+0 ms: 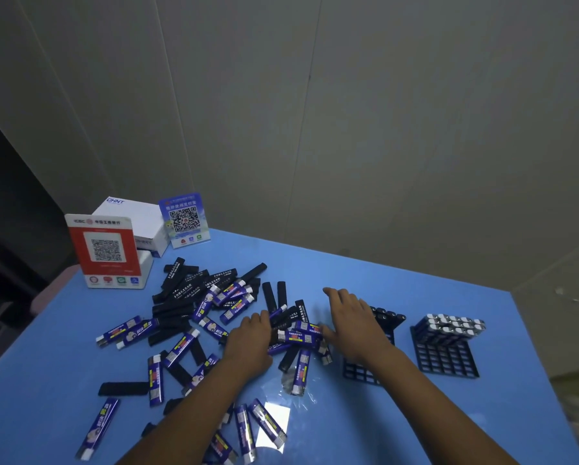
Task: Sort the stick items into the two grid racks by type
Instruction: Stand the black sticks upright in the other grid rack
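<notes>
Blue table (398, 290), sticks (180, 345) piled mid-left, two racks (444, 359) near the right edge. Left hand (249, 344) curls into the pile, grip unclear; right hand (351, 325) spread flat. Sticks look light, stiff, slick: pinch mid-body.

Two grid racks (445, 350), two QR signs (106, 251), many blue sticks (155, 380) and black sticks (123, 388).

Both my forearms reach forward, bare. My left hand (249, 337) lies palm down, fingers bent under at the front. My right hand (351, 325) is just beside it, palm down, fingers spread and straight.
</notes>
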A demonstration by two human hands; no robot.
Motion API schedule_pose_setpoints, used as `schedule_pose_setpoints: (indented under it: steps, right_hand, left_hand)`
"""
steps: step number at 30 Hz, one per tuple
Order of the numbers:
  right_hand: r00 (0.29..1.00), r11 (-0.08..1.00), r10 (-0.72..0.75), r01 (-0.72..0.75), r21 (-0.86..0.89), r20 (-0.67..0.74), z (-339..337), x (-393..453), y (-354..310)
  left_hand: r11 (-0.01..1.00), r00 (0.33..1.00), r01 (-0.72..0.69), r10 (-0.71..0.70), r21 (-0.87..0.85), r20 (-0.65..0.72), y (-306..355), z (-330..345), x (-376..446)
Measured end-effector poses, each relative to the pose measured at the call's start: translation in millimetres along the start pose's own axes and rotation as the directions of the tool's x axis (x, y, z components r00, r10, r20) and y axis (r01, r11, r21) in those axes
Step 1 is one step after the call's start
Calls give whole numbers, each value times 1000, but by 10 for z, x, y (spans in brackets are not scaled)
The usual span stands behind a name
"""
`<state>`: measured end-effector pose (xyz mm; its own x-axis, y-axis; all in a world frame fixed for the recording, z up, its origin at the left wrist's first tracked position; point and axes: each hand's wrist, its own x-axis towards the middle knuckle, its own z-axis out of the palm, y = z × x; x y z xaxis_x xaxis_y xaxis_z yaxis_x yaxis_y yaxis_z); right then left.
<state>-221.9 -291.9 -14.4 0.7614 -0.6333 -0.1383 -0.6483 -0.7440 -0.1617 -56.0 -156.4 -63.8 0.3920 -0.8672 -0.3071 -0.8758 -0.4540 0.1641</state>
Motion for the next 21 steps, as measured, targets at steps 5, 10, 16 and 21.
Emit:
schedule_pose_setpoints:
  steps: [5,10,16,21]
  right_hand:
    - [1000,1000,15,-15,2,-5,-30,-20,26]
    - [1000,1000,25,-25,-7,-3,-44,-28,46]
    - [1000,1000,15,-15,-3,-1,-28,-2,-16]
    - [1000,1000,2,-2,9,-8,-35,12,-75]
  left_hand:
    - [998,999,-15,12,-65,-45,-40,-84,11]
    - [984,997,-16,3,-180,-74,-181,-98,-32]
    - [952,998,-1,-18,-307,-59,-317,-98,-58]
    - [922,997,24,-53,-387,-64,-378,-155,-88]
